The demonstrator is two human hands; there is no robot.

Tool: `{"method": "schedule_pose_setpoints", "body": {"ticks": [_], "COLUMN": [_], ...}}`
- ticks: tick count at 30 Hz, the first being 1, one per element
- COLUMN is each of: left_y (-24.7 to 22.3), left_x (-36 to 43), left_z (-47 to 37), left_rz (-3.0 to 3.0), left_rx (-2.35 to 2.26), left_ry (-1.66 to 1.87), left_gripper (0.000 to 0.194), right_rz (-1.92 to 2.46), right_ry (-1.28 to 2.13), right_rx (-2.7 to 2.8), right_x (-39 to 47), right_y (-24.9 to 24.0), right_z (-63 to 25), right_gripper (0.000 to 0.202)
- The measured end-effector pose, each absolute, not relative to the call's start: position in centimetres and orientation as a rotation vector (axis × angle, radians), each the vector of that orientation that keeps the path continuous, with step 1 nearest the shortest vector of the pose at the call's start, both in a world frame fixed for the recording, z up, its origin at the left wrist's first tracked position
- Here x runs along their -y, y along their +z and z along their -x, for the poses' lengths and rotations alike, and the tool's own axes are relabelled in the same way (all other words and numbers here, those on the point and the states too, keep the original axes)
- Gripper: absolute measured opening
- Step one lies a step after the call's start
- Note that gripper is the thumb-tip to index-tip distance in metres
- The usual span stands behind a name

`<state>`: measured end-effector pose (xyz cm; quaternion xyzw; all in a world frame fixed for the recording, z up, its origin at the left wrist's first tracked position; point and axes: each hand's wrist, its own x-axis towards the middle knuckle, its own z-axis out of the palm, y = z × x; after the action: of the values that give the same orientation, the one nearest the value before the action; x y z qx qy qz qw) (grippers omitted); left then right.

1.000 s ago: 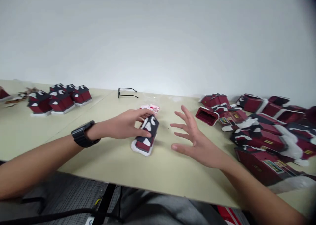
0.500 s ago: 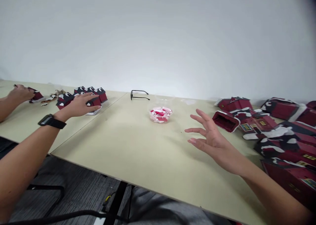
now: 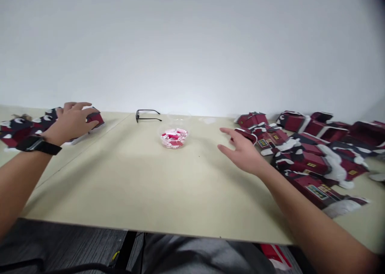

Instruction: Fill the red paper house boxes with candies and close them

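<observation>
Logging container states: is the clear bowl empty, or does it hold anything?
Not empty: red-and-white pieces show inside the clear bowl.

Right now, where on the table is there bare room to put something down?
On the table, the widest bare patch runs from the bowl to the near edge. Another lies between the bowl and your right hand. Heaped toy houses crowd right of that hand; more houses sit around your left hand.

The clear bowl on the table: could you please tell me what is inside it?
Red-and-white pieces, some striped; whatever lies deeper in the clear bowl is covered.
</observation>
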<state>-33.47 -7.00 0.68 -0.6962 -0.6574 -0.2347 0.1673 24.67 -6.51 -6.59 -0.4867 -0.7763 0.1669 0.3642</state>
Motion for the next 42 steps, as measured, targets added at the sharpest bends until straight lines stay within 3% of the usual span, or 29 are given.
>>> {"method": "schedule_pose_setpoints", "body": {"ticks": [3, 5, 8, 12, 20, 25, 32, 35, 37, 40, 42], "left_y": [2.2, 3.2, 4.3, 4.5, -0.3, -1.1, 0.1, 0.8, 1.2, 1.6, 1.5], "left_x": [4.5, 3.6, 3.0, 1.9, -2.3, -2.8, -2.4, -1.6, -0.7, 1.4, 3.1], "left_z": [27.4, 22.6, 15.8, 10.1, 9.1, 9.8, 9.8, 9.3, 8.5, 6.3, 4.4], "left_rz": [2.178, 2.385, 2.640, 2.764, 2.642, 2.671, 2.679, 2.800, 2.945, 3.135, 3.183], "left_rx": [1.662, 1.581, 1.564, 1.619, 1.639, 1.619, 1.580, 1.574, 1.548, 1.440, 1.288], "left_ry": [-0.508, -0.439, -0.281, -0.045, 0.099, 0.030, -0.203, -0.381, -0.504, -0.686, -0.856], "left_gripper": [0.063, 0.057, 0.042, 0.039, 0.034, 0.030, 0.027, 0.022, 0.020, 0.023, 0.024], "right_rz": [1.456, 1.613, 1.710, 1.671, 1.357, 1.343, 1.235, 1.298, 1.366, 1.348, 1.286], "right_ry": [-0.043, -0.119, -0.043, -0.031, 0.474, 0.719, 1.333, 1.340, 1.258, 1.246, 1.292], "right_rx": [1.958, 1.944, 2.029, 2.069, 1.830, 1.811, 1.766, 1.794, 1.798, 1.723, 1.622], "right_x": [3.9, 3.0, 2.7, 3.4, 5.6, 6.2, 6.9, 7.4, 7.5, 7.5, 7.6], "right_y": [-6.8, -6.9, -6.7, -6.4, -6.5, -6.1, -6.0, -6.4, -6.8, -7.2, -7.1], "right_z": [-27.6, -29.1, -29.9, -29.1, -26.0, -26.4, -27.2, -26.1, -25.2, -24.2, -23.8], "right_gripper": [0.063, 0.063, 0.045, 0.027, 0.016, 0.041, 0.107, 0.129, 0.121, 0.081, 0.067]}}
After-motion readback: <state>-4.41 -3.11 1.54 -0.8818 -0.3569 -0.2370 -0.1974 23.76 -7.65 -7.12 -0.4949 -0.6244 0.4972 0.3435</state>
